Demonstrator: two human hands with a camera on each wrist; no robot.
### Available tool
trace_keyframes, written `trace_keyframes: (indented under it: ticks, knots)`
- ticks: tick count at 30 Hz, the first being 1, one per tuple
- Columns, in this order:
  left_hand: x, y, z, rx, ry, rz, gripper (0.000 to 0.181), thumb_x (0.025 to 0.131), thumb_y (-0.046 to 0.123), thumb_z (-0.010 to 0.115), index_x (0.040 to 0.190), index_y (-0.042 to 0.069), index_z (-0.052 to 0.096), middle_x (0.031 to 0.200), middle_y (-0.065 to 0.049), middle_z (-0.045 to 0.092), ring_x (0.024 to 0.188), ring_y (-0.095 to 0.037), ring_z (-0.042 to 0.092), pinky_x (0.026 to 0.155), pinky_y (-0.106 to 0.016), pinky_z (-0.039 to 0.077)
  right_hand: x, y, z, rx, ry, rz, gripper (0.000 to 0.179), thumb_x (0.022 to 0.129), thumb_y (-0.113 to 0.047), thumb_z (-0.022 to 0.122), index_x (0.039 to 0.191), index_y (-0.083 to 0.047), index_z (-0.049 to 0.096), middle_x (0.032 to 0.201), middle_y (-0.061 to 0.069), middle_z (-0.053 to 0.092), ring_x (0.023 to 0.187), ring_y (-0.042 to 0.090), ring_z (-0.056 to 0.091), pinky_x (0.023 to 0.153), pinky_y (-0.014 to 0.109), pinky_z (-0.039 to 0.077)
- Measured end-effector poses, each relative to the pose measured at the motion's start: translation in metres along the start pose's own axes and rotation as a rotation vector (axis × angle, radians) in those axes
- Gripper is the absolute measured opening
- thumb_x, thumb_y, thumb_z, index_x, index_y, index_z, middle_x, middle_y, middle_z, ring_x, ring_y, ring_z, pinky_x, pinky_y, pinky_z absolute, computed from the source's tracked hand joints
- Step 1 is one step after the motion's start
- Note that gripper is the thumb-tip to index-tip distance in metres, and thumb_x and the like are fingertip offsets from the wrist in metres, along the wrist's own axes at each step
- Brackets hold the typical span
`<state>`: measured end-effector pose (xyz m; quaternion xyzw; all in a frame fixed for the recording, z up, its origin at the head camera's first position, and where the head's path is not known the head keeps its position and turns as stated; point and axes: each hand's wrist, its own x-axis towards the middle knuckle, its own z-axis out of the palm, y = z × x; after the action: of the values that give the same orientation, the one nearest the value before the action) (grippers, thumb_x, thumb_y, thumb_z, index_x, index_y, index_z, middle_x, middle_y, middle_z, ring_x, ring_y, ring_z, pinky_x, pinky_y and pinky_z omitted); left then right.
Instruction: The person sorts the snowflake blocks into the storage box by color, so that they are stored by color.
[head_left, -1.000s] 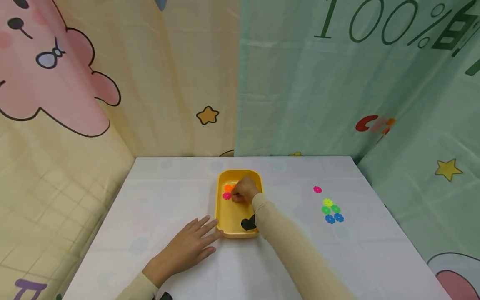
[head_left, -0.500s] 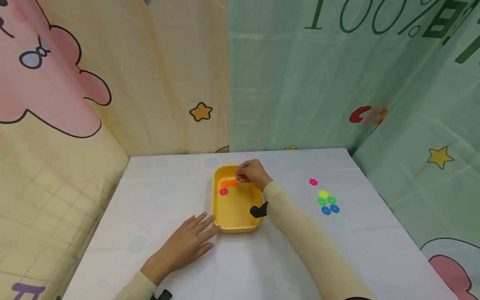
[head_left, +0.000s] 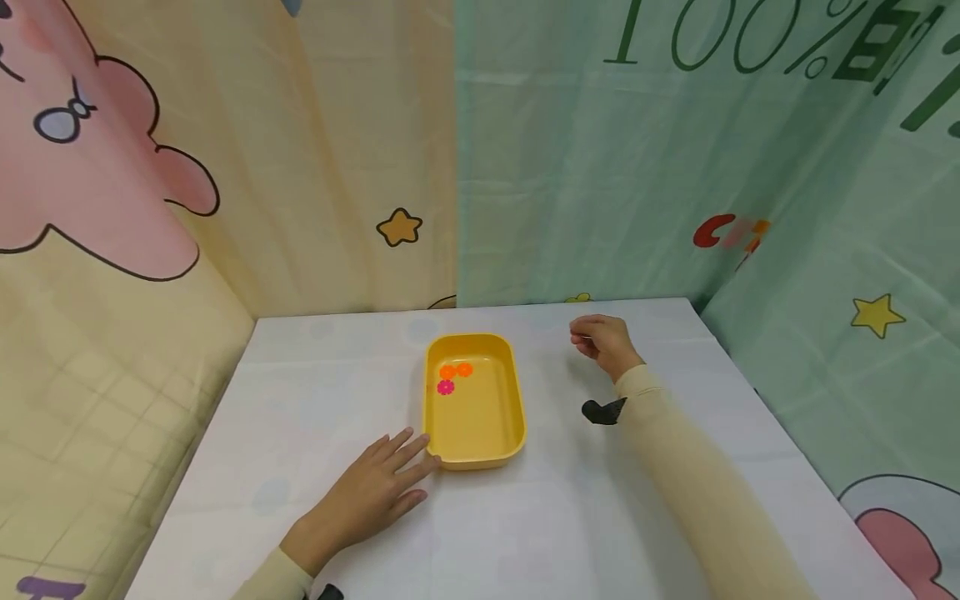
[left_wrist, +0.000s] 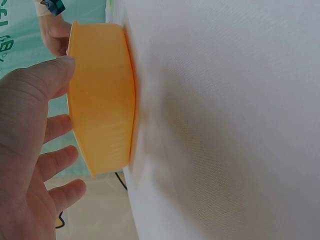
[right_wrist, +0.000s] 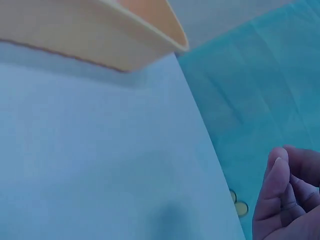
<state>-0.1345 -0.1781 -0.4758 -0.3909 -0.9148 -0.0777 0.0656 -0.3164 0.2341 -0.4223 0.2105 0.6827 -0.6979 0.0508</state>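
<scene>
A yellow tray [head_left: 476,458] lies on the white table, and inside it at the upper left are two orange flower-shaped pieces [head_left: 465,369] and one pink flower-shaped piece [head_left: 446,387]. My left hand [head_left: 378,487] is spread with loosely bent fingers, its fingertips at the tray's near left corner. The left wrist view puts the thumb right at the tray's rim. To the right of the tray, over the table, is my right hand [head_left: 602,340], fingers curled. Its thumb and index fingertips meet in the right wrist view, and no piece shows between them.
The white table [head_left: 330,375] ends in front of a cream curtain [head_left: 322,167] and a green curtain [head_left: 570,167]. My right sleeve [head_left: 697,475] crosses the table's right side. A dark wrist-worn part [head_left: 602,412] sticks out beside it.
My right hand has risen out of the tray and moved right. The second orange piece shows fully, while several coloured pieces on the right are now hidden behind the right arm. The left hand stays put.
</scene>
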Motion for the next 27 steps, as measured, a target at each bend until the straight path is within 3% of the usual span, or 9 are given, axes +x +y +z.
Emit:
trace_keyframes:
  ticks: [6,11,17,22,27]
  knots:
    - [0.001,0.001,0.0,-0.002,-0.004,-0.011,0.05,0.097,0.042,0.068,0.143,0.026,0.06,0.155,-0.006,0.05,0.146,-0.033,0.042,0.115,-0.057,0.039,0.003,-0.002,-0.059,0.048,0.117,0.015,0.013,0.098,-0.012,0.068,0.109,-0.008,0.065,0.088,0.0,0.068,0.073,0.008,0.064,0.068,0.017,0.056]
    - [0.0,0.0,-0.001,0.003,0.018,-0.005,0.049,0.096,0.042,0.069,0.142,0.025,0.061,0.154,-0.007,0.052,0.144,-0.034,0.044,0.113,-0.058,0.041,0.0,0.009,-0.086,-0.006,0.148,-0.006,0.026,0.1,-0.014,0.065,0.123,-0.003,0.061,0.096,0.001,0.064,0.079,0.01,0.061,0.076,0.018,0.057]
    - [-0.001,0.0,0.0,0.01,0.022,-0.002,0.05,0.096,0.041,0.07,0.142,0.024,0.061,0.154,-0.007,0.052,0.145,-0.033,0.044,0.113,-0.057,0.041,0.002,0.029,-0.102,-0.114,0.179,0.038,0.034,0.101,-0.016,0.063,0.131,-0.001,0.059,0.101,0.003,0.062,0.081,0.011,0.059,0.08,0.019,0.056]
    - [-0.001,0.002,0.0,-0.014,0.006,-0.017,0.051,0.096,0.041,0.07,0.143,0.024,0.061,0.155,-0.007,0.051,0.145,-0.033,0.043,0.114,-0.057,0.039,0.009,0.036,-0.109,-0.158,0.221,0.053,0.03,0.1,-0.016,0.064,0.127,-0.003,0.061,0.096,0.0,0.061,0.084,0.014,0.056,0.079,0.02,0.055]
    - [-0.001,0.002,-0.002,-0.019,-0.004,-0.024,0.05,0.097,0.041,0.069,0.143,0.024,0.061,0.155,-0.007,0.051,0.145,-0.034,0.044,0.114,-0.058,0.04,0.017,0.044,-0.112,-0.21,0.208,0.048,0.031,0.099,-0.015,0.065,0.127,0.0,0.061,0.088,-0.001,0.059,0.082,0.016,0.053,0.075,0.024,0.053]
